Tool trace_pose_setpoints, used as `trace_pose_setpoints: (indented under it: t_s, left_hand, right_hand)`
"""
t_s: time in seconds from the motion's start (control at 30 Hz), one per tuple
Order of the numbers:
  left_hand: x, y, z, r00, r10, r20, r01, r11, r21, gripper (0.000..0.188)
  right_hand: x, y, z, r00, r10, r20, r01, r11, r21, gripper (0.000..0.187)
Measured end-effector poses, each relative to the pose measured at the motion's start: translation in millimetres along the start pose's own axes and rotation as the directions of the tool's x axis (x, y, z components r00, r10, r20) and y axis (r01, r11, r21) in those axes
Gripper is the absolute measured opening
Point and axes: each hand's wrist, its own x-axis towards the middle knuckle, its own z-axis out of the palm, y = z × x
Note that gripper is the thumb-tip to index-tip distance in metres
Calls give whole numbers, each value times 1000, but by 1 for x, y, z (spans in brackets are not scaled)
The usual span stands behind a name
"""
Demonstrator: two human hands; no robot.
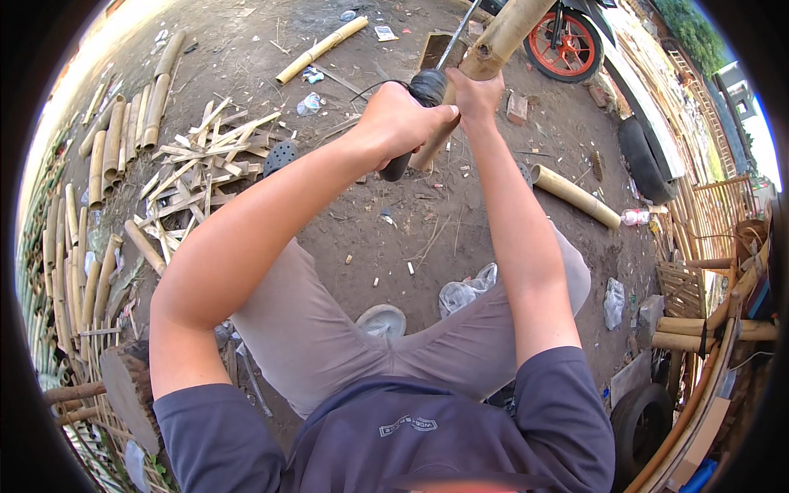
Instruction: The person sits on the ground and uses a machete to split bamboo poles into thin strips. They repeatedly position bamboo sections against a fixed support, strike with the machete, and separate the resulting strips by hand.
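Note:
A bamboo pole [508, 37] slants from the top edge down toward my knees. My right hand [478, 97] is wrapped around it just below a node. Beside it, my left hand [393, 122] grips a black-handled tool [427, 87] with a narrow metal blade or rod running up alongside the pole. The handle's lower end sticks out beneath my left fist. I cannot tell whether the metal touches the bamboo, nor the tool's exact kind. Part of the pole is hidden behind my left hand.
Split bamboo strips [201, 160] lie heaped at the left, near stacked bamboo lengths [123, 135]. Two cut bamboo pieces lie on the dirt, one far [322, 49], one at the right [575, 195]. A motorcycle wheel [564, 45], tyre [647, 160] and brick [517, 108] are at right.

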Motion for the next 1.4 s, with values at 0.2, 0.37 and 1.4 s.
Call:
trace_pose_setpoints:
  t_s: [0.2,0.37,1.4]
  left_hand:
    - [1,1,5,998,23,-63,-24,1000,-18,45]
    - [2,0,1,997,1,-73,-5,998,-55,44]
    - [-6,2,-3,998,25,-65,-24,1000,18,49]
  right_hand:
    - [4,6,-3,1000,-21,8,21,1000,-8,53]
    - [3,6,-1,1000,-14,15,14,999,-35,51]
    - [4,7,2,1000,-8,24,8,1000,12,46]
